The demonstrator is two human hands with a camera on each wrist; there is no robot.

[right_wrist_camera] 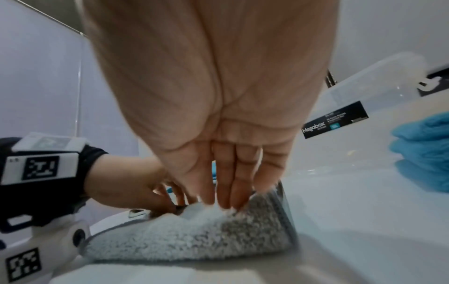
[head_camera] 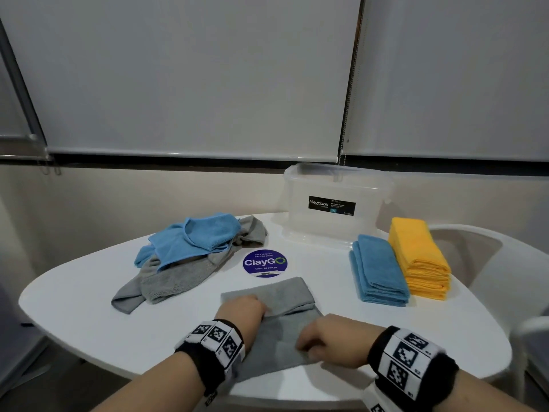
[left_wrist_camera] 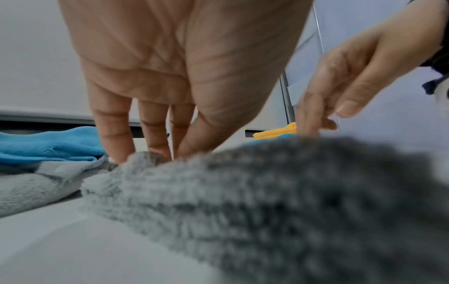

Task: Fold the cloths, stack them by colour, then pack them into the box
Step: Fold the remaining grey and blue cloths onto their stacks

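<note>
Near the front edge of the white tabletop [head_camera: 74,295] lies the grey cloth [head_camera: 276,331], part-folded, its far portion doubled over along a slanting crease. The left hand [head_camera: 242,309] has fingers [left_wrist_camera: 114,138] and thumb closed on the folded edge; the right hand [head_camera: 329,339] presses its fingertips [right_wrist_camera: 228,194] into the pile nearer the body, though whether that grip pinches fabric or only pins it I cannot tell. Judging by the fuzzy nap and the way it sags, this cloth is light, limp and grippy rather than slippery, so it should hold a crease only if flattened; best taken at corners or along the hemmed edge. Beyond sit an unfolded heap of blue and grey cloths [head_camera: 190,257], a folded blue stack [head_camera: 377,272], a folded yellow stack [head_camera: 419,257] and the clear box [head_camera: 335,203] behind them.
</note>
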